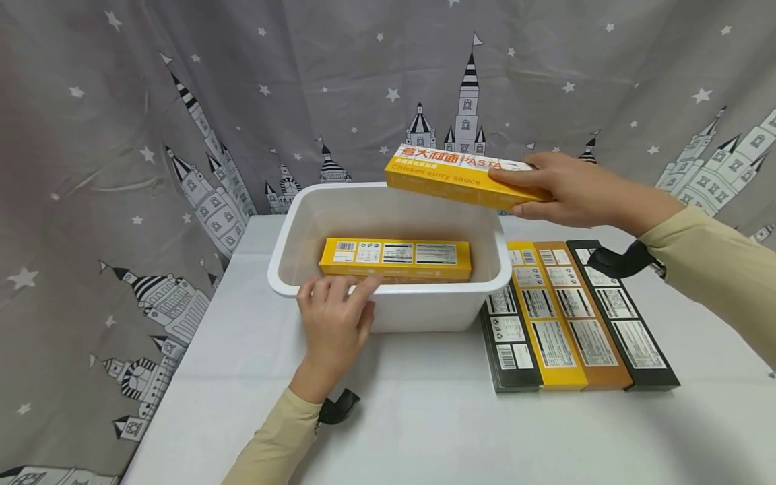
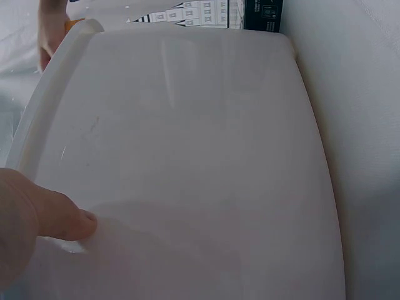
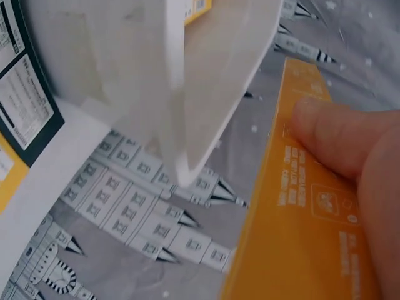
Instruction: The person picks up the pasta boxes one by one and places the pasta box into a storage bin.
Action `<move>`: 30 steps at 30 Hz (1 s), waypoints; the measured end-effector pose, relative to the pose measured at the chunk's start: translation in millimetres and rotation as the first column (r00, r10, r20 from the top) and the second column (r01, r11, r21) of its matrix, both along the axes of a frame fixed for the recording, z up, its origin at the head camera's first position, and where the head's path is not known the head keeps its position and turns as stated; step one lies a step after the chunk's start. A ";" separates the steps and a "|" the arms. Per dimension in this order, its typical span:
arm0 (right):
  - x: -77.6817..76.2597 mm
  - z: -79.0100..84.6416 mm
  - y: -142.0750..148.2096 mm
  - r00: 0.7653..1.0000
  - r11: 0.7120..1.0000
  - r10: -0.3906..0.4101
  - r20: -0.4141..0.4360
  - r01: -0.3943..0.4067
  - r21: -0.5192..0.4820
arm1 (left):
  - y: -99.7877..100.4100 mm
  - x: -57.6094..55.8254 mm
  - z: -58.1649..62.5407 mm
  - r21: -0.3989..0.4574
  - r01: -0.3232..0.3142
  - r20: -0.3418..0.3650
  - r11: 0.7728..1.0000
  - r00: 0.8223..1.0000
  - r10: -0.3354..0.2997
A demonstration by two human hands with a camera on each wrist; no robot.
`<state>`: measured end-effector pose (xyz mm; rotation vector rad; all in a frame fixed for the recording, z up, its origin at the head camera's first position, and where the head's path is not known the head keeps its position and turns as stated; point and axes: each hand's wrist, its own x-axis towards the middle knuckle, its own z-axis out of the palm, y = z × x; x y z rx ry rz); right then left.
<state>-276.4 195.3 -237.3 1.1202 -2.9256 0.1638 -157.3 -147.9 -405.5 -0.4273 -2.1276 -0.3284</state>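
Observation:
My right hand [image 1: 560,188] grips the right end of a yellow pasta box [image 1: 451,178], printed "Chicken curry sauce", above the back right rim of a white plastic bin [image 1: 424,306]. In the right wrist view the thumb lies along the face of that box [image 3: 312,206]. My left hand [image 1: 336,313] holds the bin's near rim, fingers hooked over it; the thumb [image 2: 65,215] presses the outer wall in the left wrist view. Inside the bin lies another yellow pasta box [image 1: 397,252], label side up, on an orange-brown one that mostly hides beneath it.
Right of the bin several pasta boxes lie side by side on the white table: a dark one [image 1: 512,343] partly behind the bin's rim, a yellow one [image 1: 552,330], an orange-brown one [image 1: 585,323] and another dark one [image 1: 630,330]. A grey castle-print curtain [image 1: 339,87] hangs behind.

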 end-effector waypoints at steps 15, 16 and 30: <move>-13.7 -17.8 -59.9 0.988 0.987 0.157 -0.004 -0.157 0.039 | 0.3 -0.7 0.2 -0.004 0.010 0.016 1.000 1.000 -0.010; -14.8 -19.4 -63.2 0.986 0.985 0.168 -0.007 -0.168 0.043 | 0.4 -0.6 0.0 -0.003 0.009 0.016 1.000 1.000 -0.009; -22.7 -29.1 -104.6 0.978 0.967 0.208 0.032 -0.211 0.140 | 1.6 -0.9 -1.3 0.023 0.012 0.010 1.000 1.000 -0.012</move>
